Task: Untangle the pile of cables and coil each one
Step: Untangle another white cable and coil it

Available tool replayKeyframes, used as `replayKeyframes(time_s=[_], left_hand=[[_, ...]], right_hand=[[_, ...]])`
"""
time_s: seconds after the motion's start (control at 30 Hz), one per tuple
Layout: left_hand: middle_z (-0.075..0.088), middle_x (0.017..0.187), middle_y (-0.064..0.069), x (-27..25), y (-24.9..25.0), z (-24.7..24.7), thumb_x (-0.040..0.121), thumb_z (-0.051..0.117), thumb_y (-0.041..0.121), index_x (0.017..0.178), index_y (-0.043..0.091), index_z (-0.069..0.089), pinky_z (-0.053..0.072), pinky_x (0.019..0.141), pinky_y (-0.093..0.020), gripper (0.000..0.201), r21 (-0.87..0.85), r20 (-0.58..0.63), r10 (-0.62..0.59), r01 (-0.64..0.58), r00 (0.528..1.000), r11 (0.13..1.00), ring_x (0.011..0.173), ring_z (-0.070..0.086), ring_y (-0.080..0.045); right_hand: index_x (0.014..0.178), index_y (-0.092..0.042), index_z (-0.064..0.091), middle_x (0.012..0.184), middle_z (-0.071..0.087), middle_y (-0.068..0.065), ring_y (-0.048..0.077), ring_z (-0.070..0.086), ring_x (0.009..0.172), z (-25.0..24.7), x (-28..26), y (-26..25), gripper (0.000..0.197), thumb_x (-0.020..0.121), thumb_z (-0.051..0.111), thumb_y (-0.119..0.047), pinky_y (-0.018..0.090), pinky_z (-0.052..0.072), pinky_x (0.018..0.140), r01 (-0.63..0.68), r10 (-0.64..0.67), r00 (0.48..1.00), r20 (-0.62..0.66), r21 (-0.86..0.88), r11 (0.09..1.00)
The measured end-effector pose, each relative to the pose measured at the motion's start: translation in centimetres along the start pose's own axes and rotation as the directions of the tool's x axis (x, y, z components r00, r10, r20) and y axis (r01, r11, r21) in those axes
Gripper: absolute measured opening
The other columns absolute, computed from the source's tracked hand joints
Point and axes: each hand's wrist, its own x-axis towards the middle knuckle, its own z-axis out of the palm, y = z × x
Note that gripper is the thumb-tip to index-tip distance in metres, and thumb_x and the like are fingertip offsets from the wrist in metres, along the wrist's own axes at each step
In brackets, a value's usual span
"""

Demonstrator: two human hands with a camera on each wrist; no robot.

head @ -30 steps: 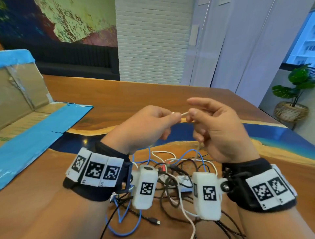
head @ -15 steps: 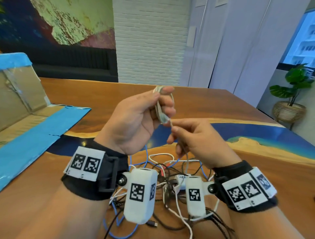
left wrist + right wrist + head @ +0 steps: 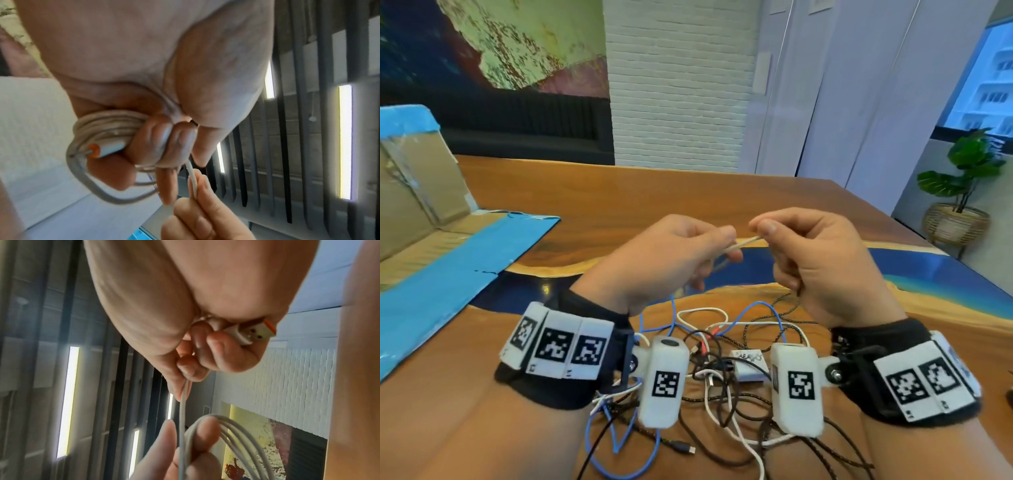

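Observation:
My left hand [image 3: 688,253] holds several loops of a white cable [image 3: 98,129], with an orange-collared plug [image 3: 102,150] lying against the fingers. A short stretch of that white cable [image 3: 743,244] runs level from it to my right hand [image 3: 791,246], which pinches it and keeps the orange-tipped USB plug [image 3: 252,335] tucked under its curled fingers. Both hands hover above the table [image 3: 619,205]. Under the wrists lies the tangled pile of cables [image 3: 726,363]: blue, white, black and braided ones.
An opened cardboard box with blue tape [image 3: 438,246] lies at the left of the table. A small white adapter [image 3: 750,365] sits within the pile. A potted plant [image 3: 962,192] stands off the table's far right corner.
Half a second ago my left hand stood raised with the coil and the right was below it. Now both hands are level, with the cable stretched sideways between them.

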Motion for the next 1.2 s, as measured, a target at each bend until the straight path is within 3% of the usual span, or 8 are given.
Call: replayKeyframes(time_s=[0.2, 0.33, 0.43, 0.57, 0.67, 0.87, 1.07, 1.2], left_hand=[[0.032, 0.053, 0.000, 0.1, -0.4, -0.6, 0.107, 0.043, 0.025, 0.090, 0.003, 0.070, 0.044, 0.060, -0.026, 0.038, -0.194, -0.018, 0.040, -0.042, 0.999, 0.980, 0.050, 0.031, -0.015], [0.044, 0.054, -0.002, 0.4, -0.9, -0.5, 0.108, 0.042, 0.021, 0.093, -0.001, 0.067, 0.046, 0.065, -0.030, 0.036, -0.118, -0.064, 0.029, -0.036, 0.998, 0.992, 0.052, 0.040, -0.015], [0.046, 0.051, -0.002, 0.3, -0.7, 0.4, 0.108, 0.042, 0.026, 0.096, -0.004, 0.069, 0.045, 0.069, -0.036, 0.042, -0.045, 0.049, 0.005, -0.003, 0.999, 0.999, 0.051, 0.043, -0.014], [0.026, 0.046, -0.001, -0.2, 0.1, 1.0, 0.099, 0.038, 0.048, 0.078, 0.003, 0.071, 0.047, 0.060, -0.034, 0.059, -0.273, 0.163, 0.041, 0.005, 0.986, 0.962, 0.045, 0.024, -0.019], [0.017, 0.049, 0.002, -0.3, 0.4, 1.4, 0.105, 0.037, 0.037, 0.071, 0.007, 0.060, 0.037, 0.052, -0.030, 0.051, -0.432, 0.109, 0.027, 0.023, 0.994, 0.901, 0.043, 0.015, -0.016], [0.019, 0.048, 0.005, 0.2, 0.3, 1.9, 0.108, 0.036, 0.031, 0.067, 0.013, 0.051, 0.036, 0.047, -0.026, 0.047, -0.563, 0.041, 0.018, 0.009, 0.999, 0.826, 0.040, 0.017, -0.012], [0.021, 0.045, 0.005, 0.4, 0.1, 1.8, 0.108, 0.038, 0.031, 0.063, 0.012, 0.051, 0.033, 0.048, -0.029, 0.050, -0.545, -0.048, 0.000, -0.026, 0.999, 0.838, 0.041, 0.016, -0.014], [0.026, 0.044, 0.004, 0.6, -0.3, 1.4, 0.108, 0.038, 0.030, 0.071, -0.005, 0.054, 0.032, 0.049, -0.030, 0.053, -0.462, -0.149, 0.017, -0.085, 0.989, 0.883, 0.040, 0.022, -0.013]], right_hand=[[0.096, -0.015, 0.082, 0.057, 0.056, -0.004, 0.009, 0.040, 0.048, -0.6, -0.5, -0.8, 0.014, 0.095, 0.069, -0.010, 0.018, 0.034, 0.046, 0.073, -0.048, 0.994, 0.101, -0.263, 0.962], [0.090, -0.022, 0.083, 0.074, 0.073, 0.011, 0.026, 0.057, 0.062, -0.4, -0.9, -2.0, 0.009, 0.091, 0.074, -0.019, 0.039, 0.045, 0.058, 0.153, -0.067, 0.980, 0.189, -0.491, 0.858], [0.086, -0.018, 0.081, 0.069, 0.073, -0.011, 0.002, 0.060, 0.062, -0.3, -1.1, -2.4, 0.011, 0.092, 0.074, -0.012, 0.018, 0.046, 0.060, 0.254, -0.188, 0.965, 0.182, -0.484, 0.837], [0.092, -0.018, 0.080, 0.083, 0.077, -0.008, 0.006, 0.069, 0.077, 0.0, -0.7, -1.7, 0.009, 0.092, 0.073, -0.011, 0.020, 0.053, 0.070, 0.316, -0.306, 0.947, 0.098, -0.459, 0.830], [0.096, -0.028, 0.079, 0.087, 0.078, -0.015, 0.004, 0.071, 0.080, 0.5, -0.3, -0.5, 0.022, 0.094, 0.070, -0.008, 0.022, 0.052, 0.070, 0.296, -0.285, 0.954, 0.097, -0.465, 0.834], [0.097, -0.017, 0.082, 0.087, 0.080, -0.003, 0.016, 0.076, 0.082, 1.3, 0.0, 1.0, 0.013, 0.090, 0.075, -0.008, 0.033, 0.060, 0.073, 0.196, -0.212, 0.977, -0.023, -0.296, 0.935], [0.102, 0.003, 0.074, 0.088, 0.074, 0.017, 0.031, 0.069, 0.079, 2.6, -0.1, 1.3, 0.019, 0.098, 0.061, -0.010, 0.048, 0.058, 0.074, 0.001, 0.005, 0.999, -0.034, 0.187, 0.982], [0.108, -0.001, 0.071, 0.094, 0.077, 0.017, 0.029, 0.073, 0.084, 2.8, -0.4, 0.9, 0.028, 0.084, 0.073, -0.015, 0.042, 0.060, 0.075, 0.018, -0.019, 1.000, 0.007, 0.181, 0.983]])
